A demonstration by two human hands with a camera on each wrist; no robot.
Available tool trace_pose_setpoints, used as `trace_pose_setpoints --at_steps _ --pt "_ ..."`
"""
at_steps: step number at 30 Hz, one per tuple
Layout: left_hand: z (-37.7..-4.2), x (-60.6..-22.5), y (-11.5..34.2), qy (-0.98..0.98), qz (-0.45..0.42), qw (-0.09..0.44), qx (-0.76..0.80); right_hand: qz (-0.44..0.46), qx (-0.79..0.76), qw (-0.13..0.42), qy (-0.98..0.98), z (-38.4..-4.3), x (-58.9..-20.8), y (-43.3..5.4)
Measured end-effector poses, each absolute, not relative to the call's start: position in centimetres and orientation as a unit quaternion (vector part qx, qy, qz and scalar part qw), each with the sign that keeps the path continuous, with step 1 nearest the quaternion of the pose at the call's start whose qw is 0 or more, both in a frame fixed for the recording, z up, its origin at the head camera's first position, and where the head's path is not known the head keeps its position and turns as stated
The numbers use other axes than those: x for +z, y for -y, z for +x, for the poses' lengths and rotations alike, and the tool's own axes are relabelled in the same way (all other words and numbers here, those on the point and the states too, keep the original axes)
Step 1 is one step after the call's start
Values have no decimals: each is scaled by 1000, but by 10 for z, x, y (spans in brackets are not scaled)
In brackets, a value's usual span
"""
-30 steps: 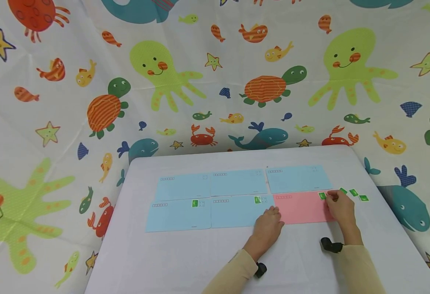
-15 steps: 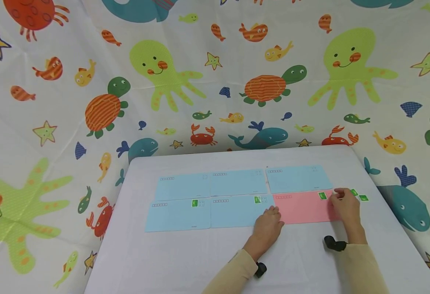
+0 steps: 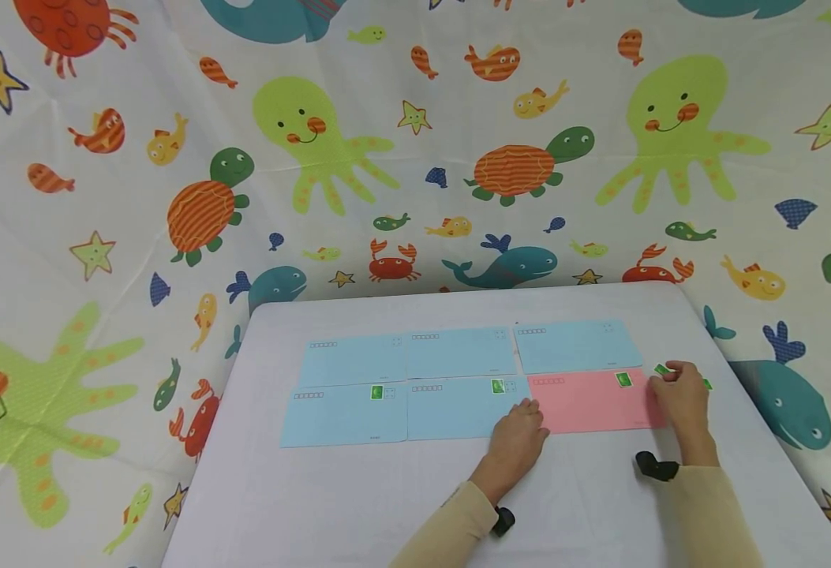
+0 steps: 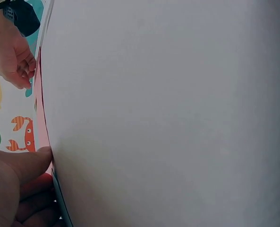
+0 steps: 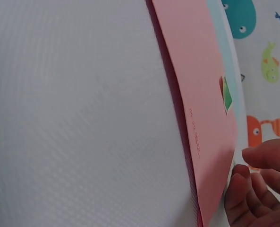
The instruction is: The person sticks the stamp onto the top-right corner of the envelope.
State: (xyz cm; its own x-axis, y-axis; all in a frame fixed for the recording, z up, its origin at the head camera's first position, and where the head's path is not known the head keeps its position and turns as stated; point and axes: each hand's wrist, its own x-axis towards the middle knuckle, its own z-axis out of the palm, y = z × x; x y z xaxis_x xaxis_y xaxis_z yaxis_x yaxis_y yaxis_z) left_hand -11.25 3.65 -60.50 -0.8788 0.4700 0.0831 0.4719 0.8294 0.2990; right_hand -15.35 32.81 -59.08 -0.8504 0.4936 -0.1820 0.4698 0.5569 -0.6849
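My left hand (image 3: 514, 438) rests with its fingers across the meeting edges of a blue envelope (image 3: 458, 422) and the pink envelope (image 3: 585, 406). In the left wrist view its thumb (image 4: 44, 156) lies at the pink edge. A green stamp (image 3: 623, 379) sits on the pink envelope's upper right corner, tilted up slightly in the right wrist view. Just right of this envelope, my right hand (image 3: 683, 402) is among loose green stamps, one stamp (image 3: 662, 369) showing by its fingertips. The right wrist view has thumb and forefinger apart, other fingers bent, nothing visible between them.
Several blue envelopes lie in two rows, including a back right envelope (image 3: 574, 347). A front left envelope (image 3: 344, 418) and the one beside it bear green stamps. Another loose stamp (image 3: 706, 384) peeks out beyond my right hand. A printed cloth (image 3: 415, 158) hangs behind the white table (image 3: 316, 505).
My right hand has moved right, from the stamp on the pink envelope to the loose stamps, partly covering them. The stamp stays on the envelope. My left hand has not moved.
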Motion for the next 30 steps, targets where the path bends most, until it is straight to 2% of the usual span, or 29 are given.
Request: trace_pose_setpoints --at_steps 30 --pt "-113 -605 -36 957 -252 9 -145 -300 357 -49 883 -170 -590 -349"
